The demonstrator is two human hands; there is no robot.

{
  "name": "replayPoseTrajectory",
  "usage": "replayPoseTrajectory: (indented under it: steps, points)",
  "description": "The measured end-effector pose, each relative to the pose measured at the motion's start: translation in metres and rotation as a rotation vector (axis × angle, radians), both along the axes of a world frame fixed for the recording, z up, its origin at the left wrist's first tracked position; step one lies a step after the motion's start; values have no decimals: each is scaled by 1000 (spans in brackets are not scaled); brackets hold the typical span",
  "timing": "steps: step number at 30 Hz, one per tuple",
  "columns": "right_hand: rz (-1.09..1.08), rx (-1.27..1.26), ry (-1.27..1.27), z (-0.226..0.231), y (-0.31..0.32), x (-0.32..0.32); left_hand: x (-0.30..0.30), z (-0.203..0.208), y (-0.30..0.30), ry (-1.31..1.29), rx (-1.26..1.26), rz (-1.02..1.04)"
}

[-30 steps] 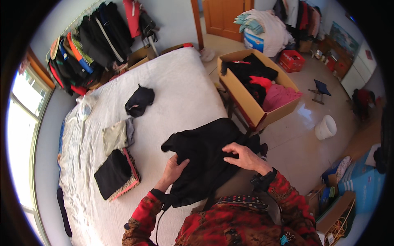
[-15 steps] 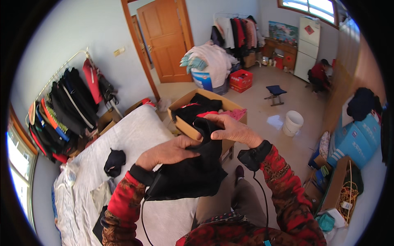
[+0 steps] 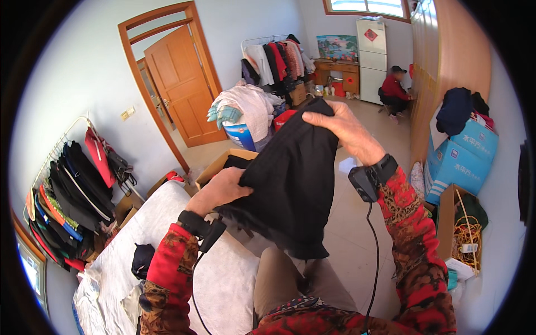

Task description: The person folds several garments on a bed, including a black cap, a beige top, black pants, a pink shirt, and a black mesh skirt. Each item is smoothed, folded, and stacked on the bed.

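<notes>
A black cloth garment [image 3: 290,184] hangs spread out in the air in front of me; its exact kind is hard to tell. My right hand [image 3: 349,129] pinches its upper edge, thumb on the near face and fingers behind. Lower down, my left hand [image 3: 220,190] is closed on the garment's left edge. The cloth slants from upper right to lower left, and its loose lower end drops over my knees. Behind it, a cardboard box [image 3: 215,167] with dark cloth inside is partly hidden.
To my left is a bed [image 3: 223,279] with a white sheet and a small dark cloth bundle [image 3: 143,261]. A clothes rack [image 3: 72,184] stands by the left wall. Blue boxes [image 3: 460,162] are stacked at right. Far off, a person [image 3: 395,89] sits low beside the wardrobe.
The black garment went from bunched and low to raised and spread. My right hand moved up and right, my left hand slightly left. The view shifted, so the room appears further left.
</notes>
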State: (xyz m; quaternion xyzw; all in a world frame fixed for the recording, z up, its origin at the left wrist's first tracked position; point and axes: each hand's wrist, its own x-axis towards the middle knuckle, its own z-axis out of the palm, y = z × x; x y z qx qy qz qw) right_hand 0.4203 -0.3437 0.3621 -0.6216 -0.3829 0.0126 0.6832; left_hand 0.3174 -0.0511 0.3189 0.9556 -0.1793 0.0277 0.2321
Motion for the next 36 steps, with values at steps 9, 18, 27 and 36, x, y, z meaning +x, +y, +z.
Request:
replayPoseTrajectory:
  steps: [9,18,27,36]
  points:
    - [-383,-73,-156,31,-74,24,51,37,9,-378,57,267]
    - [-720,-536,-629,11,-126,41,72,32,-33,-653,159,170]
    - [-634,-223,-114,13,-142,39,76,55,-26,-190,-279,58]
    - [-463,-149,41,8,-125,34,45,45,-21,270,-463,-47]
